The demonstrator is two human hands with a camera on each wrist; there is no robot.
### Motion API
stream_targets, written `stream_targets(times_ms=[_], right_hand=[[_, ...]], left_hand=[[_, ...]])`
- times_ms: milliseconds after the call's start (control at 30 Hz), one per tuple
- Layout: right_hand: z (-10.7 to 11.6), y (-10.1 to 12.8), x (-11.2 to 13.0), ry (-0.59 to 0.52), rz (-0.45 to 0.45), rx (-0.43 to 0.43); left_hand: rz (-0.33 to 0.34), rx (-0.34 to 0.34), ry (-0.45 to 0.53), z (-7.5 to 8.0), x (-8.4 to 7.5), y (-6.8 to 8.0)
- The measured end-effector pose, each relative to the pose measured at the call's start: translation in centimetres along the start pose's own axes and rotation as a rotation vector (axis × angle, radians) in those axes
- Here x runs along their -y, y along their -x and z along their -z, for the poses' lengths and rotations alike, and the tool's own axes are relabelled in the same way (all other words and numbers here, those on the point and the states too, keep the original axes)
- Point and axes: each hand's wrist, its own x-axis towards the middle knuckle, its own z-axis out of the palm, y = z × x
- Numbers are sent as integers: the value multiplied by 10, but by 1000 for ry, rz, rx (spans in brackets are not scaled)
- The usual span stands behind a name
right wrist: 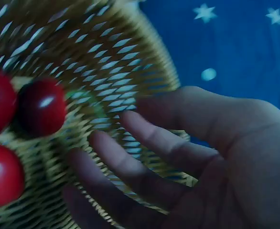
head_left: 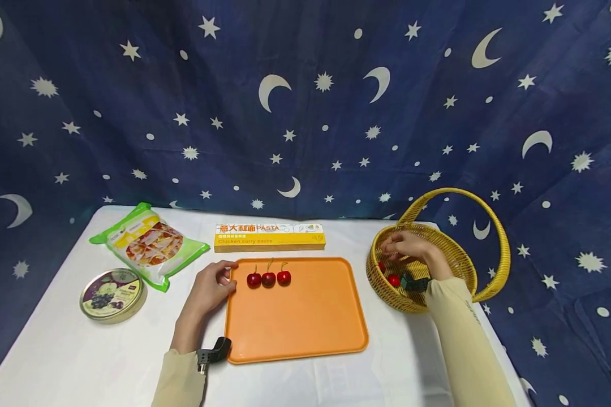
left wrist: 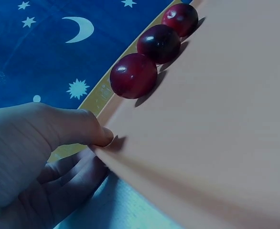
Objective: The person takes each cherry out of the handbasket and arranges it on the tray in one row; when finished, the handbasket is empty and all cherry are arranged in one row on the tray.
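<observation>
An orange tray (head_left: pixel 295 316) lies on the white table with three dark red cherries (head_left: pixel 268 280) in a row near its far left corner, stems up. At that corner my left hand (head_left: pixel 211 287) grips the rim. In the left wrist view the thumb (left wrist: pixel 99 135) lies over the edge and the other fingers are beneath it. My right hand (head_left: pixel 409 246) reaches into a yellow wicker basket (head_left: pixel 460 257) at the right. Its loosely spread fingers (right wrist: pixel 130 169) hold nothing. Three red cherries (right wrist: pixel 42 107) show in the basket, beside the fingertips.
Behind the tray lies a pasta box (head_left: pixel 270 237). Left of it are a green-edged food bag (head_left: pixel 155 246) and a round tin (head_left: pixel 113 295). The basket's tall handle (head_left: pixel 503 249) arches to the right. A dark blue star-and-moon cloth (head_left: pixel 305 141) hangs behind the table.
</observation>
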Motion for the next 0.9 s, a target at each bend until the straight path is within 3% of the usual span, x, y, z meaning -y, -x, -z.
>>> stream_targets(times_ms=[233,400,667,900], right_hand=[[0,-12,-20,-50,-123,160],[-6,-21,-27,-131,-93,200],[0,-10,-25,-156,35,157],[2,19,1,-205,173,-10]], left_hand=[[-6,-11,44,-1,0,2],[-11,-21,32,-1,1,3],[-28,-24,35,-1,2,1],[-20,-20,40,-1,2,3]])
